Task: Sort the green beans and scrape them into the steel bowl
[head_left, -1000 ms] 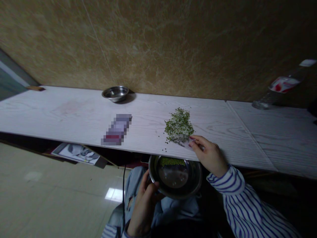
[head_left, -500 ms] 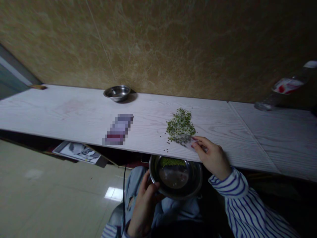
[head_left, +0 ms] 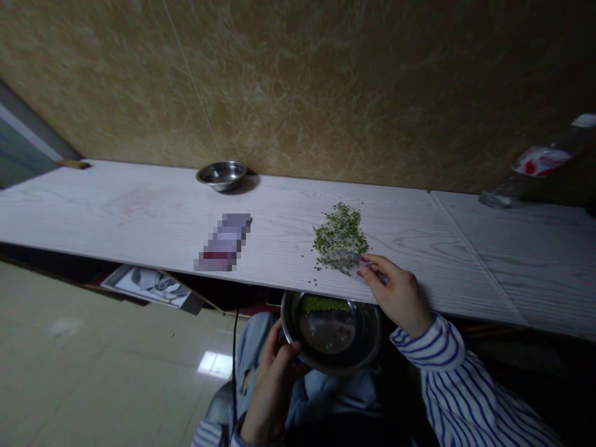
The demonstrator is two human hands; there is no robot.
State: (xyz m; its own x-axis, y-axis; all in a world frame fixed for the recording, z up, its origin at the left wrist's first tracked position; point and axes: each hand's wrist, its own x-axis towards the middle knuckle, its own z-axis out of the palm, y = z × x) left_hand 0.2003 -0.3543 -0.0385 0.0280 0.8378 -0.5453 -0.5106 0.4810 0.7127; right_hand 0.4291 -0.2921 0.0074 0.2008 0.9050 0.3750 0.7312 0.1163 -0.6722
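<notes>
Small green beans [head_left: 341,228] lie in a spread patch on the white wood-grain tabletop [head_left: 279,236], with a few dark ones strayed along its left side. My right hand [head_left: 395,288] pinches the end of a thin see-through piece of plastic [head_left: 342,261] at the patch's near edge. Greyish specks show in or through it; I cannot tell which. Below the table edge, my left hand [head_left: 277,369] grips the rim of a steel bowl [head_left: 367,354] above my lap. Green beans [head_left: 323,304] are gathered at the bowl's far side.
A smaller steel bowl [head_left: 222,177] stands by the wall, and a blurred-out flat object [head_left: 226,241] lies left of the beans. At the far right is a clear plastic bottle [head_left: 535,164] with a white cap. An open drawer or box [head_left: 153,287] juts out below the table.
The see-through plastic has shifted very slightly at the near edge of the bean patch. Both hands keep nearly the same place and grip.
</notes>
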